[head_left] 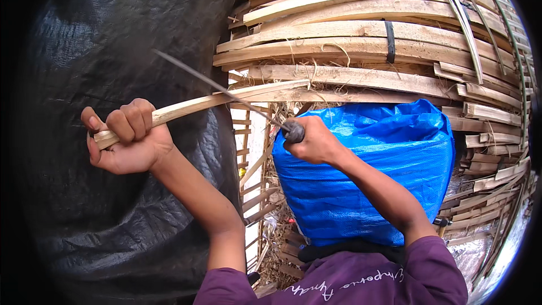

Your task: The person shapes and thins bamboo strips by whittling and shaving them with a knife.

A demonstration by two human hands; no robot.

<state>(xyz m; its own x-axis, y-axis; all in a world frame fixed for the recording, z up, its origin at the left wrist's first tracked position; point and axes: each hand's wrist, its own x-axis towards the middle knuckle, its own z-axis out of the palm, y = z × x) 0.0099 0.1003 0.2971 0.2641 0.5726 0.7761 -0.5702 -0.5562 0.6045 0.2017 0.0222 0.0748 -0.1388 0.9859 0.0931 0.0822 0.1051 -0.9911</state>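
Note:
My left hand [135, 144] is closed around one end of a pale split-bamboo strip [189, 108], which slants up to the right, its far end near the stacked slats. In my right hand [317, 141] is a knife [195, 73], gripped by its dark, wrapped-looking handle. The long, thin blade points up and left and crosses the strip near its middle. Seen almost edge-on, it does not show whether it touches the strip. Part of the handle is hidden in my fist.
A blue plastic sheet [361, 175] covers my lap. Black sheeting [130, 214] hangs or lies along the left. Long bamboo slats [339, 28] are stacked ahead and to the right, one with a black band [389, 41]. Thin shavings [337, 49] curl among them.

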